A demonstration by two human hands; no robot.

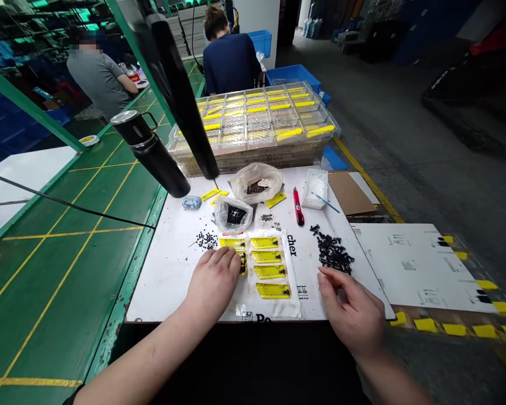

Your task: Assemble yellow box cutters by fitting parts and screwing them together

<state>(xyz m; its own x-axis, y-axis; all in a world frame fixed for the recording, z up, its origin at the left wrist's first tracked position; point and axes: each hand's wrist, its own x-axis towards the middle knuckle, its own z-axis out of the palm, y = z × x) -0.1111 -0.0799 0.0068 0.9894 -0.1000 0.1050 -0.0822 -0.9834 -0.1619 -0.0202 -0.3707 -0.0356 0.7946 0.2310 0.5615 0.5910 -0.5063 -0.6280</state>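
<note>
My left hand (214, 281) lies palm down over the left column of yellow parts, its fingers together and covering some of them; what is under the fingertips is hidden. Four yellow parts with small black pieces on their right ends, one of them a yellow part (270, 272), form the column beside it on a white bag (293, 281). To the right, my right hand (352, 306) is at the front edge of a pile of black pieces (332, 250), thumb and forefinger curled towards each other. Whether anything is between those fingertips cannot be made out.
Behind the bag are a plastic bag of black bits (235, 215), a larger bag (256, 183), a red cutter (298, 207) and a white box (315, 188). A black bottle (160, 163) and a stack of clear trays (253, 152) stand farther back. Two people sit beyond.
</note>
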